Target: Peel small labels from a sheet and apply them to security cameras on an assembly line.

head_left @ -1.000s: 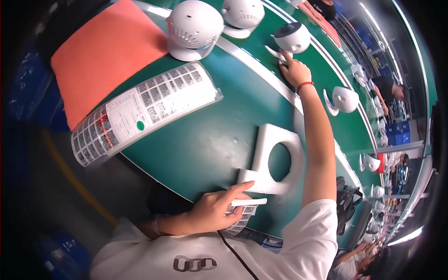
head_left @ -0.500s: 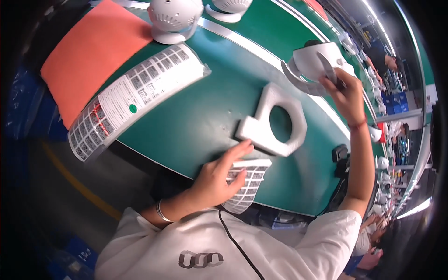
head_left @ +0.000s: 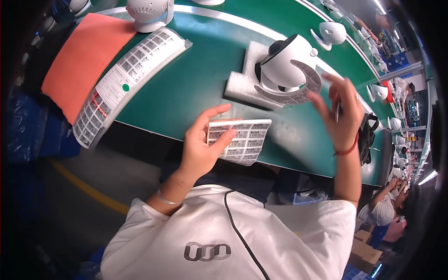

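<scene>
- Lying tilted on the white foam (head_left: 240, 84), the device (head_left: 289, 60) shows its curved grey base (head_left: 298, 96) on the near side
- Right hand (head_left: 343, 109) just beside it, thumb and forefinger wide apart; something thin shows at the palm, too blurred to tell whether it is held
- Left hand (head_left: 198, 144) pinching a label sheet (head_left: 247, 140) between thumb and fingers, near the foam
- Green table (head_left: 186, 88) beneath the foam
- Label pack (head_left: 112, 93) and orange mat (head_left: 86, 60) farther left
- Second device (head_left: 147, 9) by the mat
</scene>
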The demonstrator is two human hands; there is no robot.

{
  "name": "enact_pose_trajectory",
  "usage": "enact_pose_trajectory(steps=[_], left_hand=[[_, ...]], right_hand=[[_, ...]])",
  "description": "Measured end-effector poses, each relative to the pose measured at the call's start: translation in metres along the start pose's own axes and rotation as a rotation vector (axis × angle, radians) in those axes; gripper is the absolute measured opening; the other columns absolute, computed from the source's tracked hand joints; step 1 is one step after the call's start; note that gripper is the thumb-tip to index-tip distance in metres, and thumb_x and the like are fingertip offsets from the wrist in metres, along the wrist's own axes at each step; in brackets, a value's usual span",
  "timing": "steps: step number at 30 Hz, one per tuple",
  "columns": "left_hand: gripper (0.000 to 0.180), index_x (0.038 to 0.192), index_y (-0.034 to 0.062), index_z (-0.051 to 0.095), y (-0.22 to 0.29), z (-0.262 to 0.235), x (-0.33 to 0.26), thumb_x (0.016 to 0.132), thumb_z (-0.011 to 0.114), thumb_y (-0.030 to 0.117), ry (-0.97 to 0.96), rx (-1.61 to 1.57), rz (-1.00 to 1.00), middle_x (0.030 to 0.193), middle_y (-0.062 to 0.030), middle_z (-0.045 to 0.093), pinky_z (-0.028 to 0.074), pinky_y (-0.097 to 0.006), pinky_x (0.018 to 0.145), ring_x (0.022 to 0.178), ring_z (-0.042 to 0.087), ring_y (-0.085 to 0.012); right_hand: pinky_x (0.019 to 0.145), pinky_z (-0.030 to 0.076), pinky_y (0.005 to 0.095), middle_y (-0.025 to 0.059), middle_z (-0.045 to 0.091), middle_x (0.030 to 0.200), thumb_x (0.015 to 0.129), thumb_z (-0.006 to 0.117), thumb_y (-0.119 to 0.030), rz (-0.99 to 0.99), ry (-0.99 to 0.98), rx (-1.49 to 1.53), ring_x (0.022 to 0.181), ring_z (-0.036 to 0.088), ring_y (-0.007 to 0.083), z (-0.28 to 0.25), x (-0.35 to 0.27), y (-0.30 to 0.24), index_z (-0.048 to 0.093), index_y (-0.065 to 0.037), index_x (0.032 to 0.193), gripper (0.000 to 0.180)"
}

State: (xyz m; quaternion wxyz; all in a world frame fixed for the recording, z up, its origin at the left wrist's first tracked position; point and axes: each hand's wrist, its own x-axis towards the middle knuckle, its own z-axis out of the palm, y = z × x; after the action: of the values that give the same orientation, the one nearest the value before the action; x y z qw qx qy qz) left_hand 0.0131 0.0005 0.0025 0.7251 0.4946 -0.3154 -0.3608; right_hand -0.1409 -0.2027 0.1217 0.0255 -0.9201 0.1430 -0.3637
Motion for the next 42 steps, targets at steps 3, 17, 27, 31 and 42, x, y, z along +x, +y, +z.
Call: enact_pose_trajectory(steps=[3, 17, 27, 31, 42], left_hand=[[0.031, 0.118, 0.0006, 0.062, -0.003, 0.004, -0.006, 0.088, 0.070, 0.002, 0.019, 0.018, -0.019, 0.100, -0.0061, 0.069, 0.051, -0.022, 0.078, 0.089, 0.063, -0.0079], [0.020, 0.088, -0.0021, 0.068, 0.002, 0.017, -0.010, 0.081, 0.079, 0.012, -0.076, -0.029, 0.034, 0.081, -0.0034, 0.070, 0.051, -0.022, 0.068, 0.077, 0.062, -0.0069], [0.011, 0.097, -0.0041, 0.069, -0.008, 0.003, -0.009, 0.088, 0.070, 0.002, -0.073, 0.001, 0.049, 0.089, -0.0083, 0.072, 0.054, -0.022, 0.073, 0.081, 0.067, -0.0100], [0.012, 0.098, -0.0045, 0.069, -0.008, 0.006, -0.008, 0.087, 0.070, 0.000, -0.020, 0.002, 0.035, 0.090, -0.0091, 0.072, 0.054, -0.021, 0.074, 0.084, 0.068, -0.0105], [0.006, 0.088, -0.0047, 0.070, -0.010, 0.009, -0.007, 0.082, 0.072, -0.005, -0.063, 0.337, 0.246, 0.080, -0.0077, 0.072, 0.053, -0.021, 0.063, 0.070, 0.065, -0.0081]], right_hand=[[0.048, 0.045, 0.0284, 0.0049, 0.065, 0.083, 0.066, 0.084, -0.017, -0.217, -0.172, 0.164, 0.054, 0.056, 0.0192, 0.002, -0.030, -0.042, 0.070, -0.006, 0.097, 0.036], [0.048, 0.042, 0.0263, 0.0079, 0.064, 0.066, 0.076, 0.079, -0.008, 0.358, -0.192, 0.613, 0.051, 0.058, 0.0165, 0.022, -0.095, -0.067, 0.070, -0.002, 0.077, 0.011], [0.065, 0.041, 0.0292, 0.0108, 0.059, 0.078, 0.103, 0.041, -0.031, 0.472, 0.152, 0.395, 0.072, 0.052, 0.0168, 0.023, -0.106, -0.027, 0.066, 0.001, 0.091, 0.042], [0.056, 0.036, 0.0314, 0.0080, 0.053, 0.072, 0.092, 0.063, -0.016, 0.716, -0.072, 0.251, 0.061, 0.046, 0.0158, -0.003, -0.113, -0.022, 0.064, 0.003, 0.080, 0.022], [0.072, 0.052, 0.0270, 0.0122, 0.067, 0.092, 0.070, 0.080, 0.001, 0.645, -0.197, 0.311, 0.081, 0.066, 0.0197, -0.028, -0.114, -0.046, 0.070, 0.001, 0.103, 0.035]])
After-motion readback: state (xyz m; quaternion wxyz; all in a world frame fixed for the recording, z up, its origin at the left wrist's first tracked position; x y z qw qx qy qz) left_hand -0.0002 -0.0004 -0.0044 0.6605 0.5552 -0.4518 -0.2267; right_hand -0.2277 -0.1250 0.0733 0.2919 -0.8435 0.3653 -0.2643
